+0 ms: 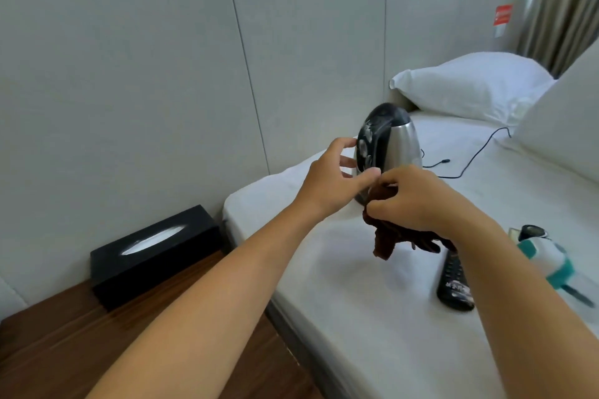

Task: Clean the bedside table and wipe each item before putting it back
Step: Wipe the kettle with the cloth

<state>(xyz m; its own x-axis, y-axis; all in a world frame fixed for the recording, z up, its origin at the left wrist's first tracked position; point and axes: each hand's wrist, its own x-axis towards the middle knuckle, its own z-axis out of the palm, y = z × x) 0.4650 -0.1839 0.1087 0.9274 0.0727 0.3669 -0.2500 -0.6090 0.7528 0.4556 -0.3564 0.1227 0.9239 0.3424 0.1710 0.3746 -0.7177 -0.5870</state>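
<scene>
Both arms are reaching toward 1 o'clock; left hand [337,176] is half-curled, right hand [418,201] is pinching tight.

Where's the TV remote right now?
In the head view the remote lies on the bed, lower right, just below the right hand holding the brown cloth.

bed: white mattress [372,317], filling the lower right
pillow: white pillow [470,87], upper right
curtain: beige curtain [564,3], top right corner
wall: grey panels [129,58], red sticker [502,14]
</scene>
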